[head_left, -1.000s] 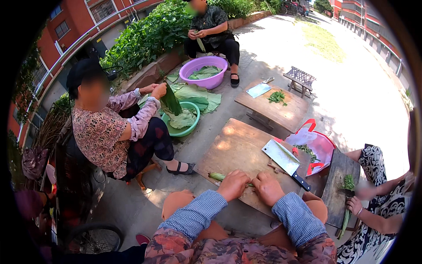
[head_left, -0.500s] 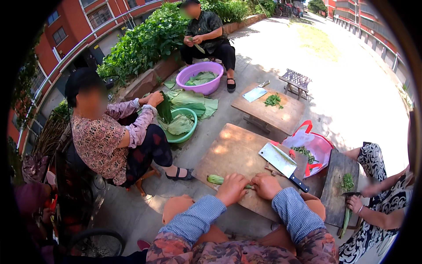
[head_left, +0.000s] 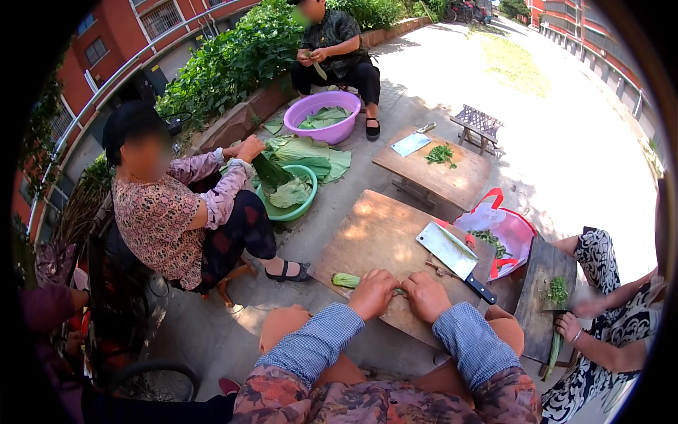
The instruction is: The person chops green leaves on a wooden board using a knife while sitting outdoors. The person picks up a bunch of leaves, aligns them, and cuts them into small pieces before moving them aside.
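A rolled bundle of green leaves (head_left: 345,280) lies along the near edge of a wooden cutting board (head_left: 364,230). Both my hands are closed on it: my left hand (head_left: 374,293) grips its middle, and my right hand (head_left: 426,295) pinches the other end. Only the pale left end and a sliver between the hands show; my fingers hide the rest. Beyond my right hand a cleaver (head_left: 448,249) with a black handle rests flat on the board, bits of green on its blade.
At right a person's hand (head_left: 567,326) holds green stalks on a narrow board (head_left: 531,311). A red-handled bag (head_left: 519,237) stands beside my board. Ahead is another board (head_left: 402,166) with a cleaver. Two people sit by a green basin (head_left: 308,205) and a purple basin (head_left: 346,131).
My hands have shifted slightly away from me along with the leaf roll. The person at left has lowered a large leaf toward the green basin.
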The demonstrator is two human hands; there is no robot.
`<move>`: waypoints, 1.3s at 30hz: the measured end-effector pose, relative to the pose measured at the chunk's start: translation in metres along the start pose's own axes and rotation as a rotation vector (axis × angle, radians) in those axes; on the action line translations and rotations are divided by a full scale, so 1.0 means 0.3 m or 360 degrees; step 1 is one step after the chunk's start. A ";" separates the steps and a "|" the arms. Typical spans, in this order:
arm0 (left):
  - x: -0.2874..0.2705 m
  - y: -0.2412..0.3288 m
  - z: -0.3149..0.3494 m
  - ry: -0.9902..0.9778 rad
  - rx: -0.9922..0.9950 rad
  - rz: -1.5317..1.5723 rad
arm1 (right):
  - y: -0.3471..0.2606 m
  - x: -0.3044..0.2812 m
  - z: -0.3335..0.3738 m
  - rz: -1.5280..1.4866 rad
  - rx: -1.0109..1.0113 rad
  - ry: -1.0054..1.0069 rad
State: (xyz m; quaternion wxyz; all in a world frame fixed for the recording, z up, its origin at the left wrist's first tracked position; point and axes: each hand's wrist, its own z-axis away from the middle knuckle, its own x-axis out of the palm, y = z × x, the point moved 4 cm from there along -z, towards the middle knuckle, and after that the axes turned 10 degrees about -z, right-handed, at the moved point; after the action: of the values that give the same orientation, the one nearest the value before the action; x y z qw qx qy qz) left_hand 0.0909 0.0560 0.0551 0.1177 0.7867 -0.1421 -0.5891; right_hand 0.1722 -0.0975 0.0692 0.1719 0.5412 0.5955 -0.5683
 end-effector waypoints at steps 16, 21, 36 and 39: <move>-0.160 -0.171 0.105 -0.0052 -0.0329 -0.0187 | 0.020 -0.009 -0.021 -0.0176 0.0133 -0.0076; -0.196 -0.207 0.135 -0.0083 -0.0369 -0.0212 | 0.028 -0.008 -0.019 -0.0193 0.0116 -0.0083; -0.176 -0.269 0.074 -0.0576 -0.0316 -0.0465 | 0.060 0.003 -0.004 -0.0173 0.0168 -0.0083; -0.176 -0.313 0.050 -0.0718 -0.0199 -0.0547 | 0.066 0.015 -0.011 -0.0184 0.0130 -0.0075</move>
State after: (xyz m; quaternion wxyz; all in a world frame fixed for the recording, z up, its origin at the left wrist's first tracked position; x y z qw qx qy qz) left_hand 0.0706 0.1624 0.0651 0.0299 0.6395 0.0074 -0.7682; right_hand 0.1887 -0.0974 0.0567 0.1305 0.4990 0.5980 -0.6135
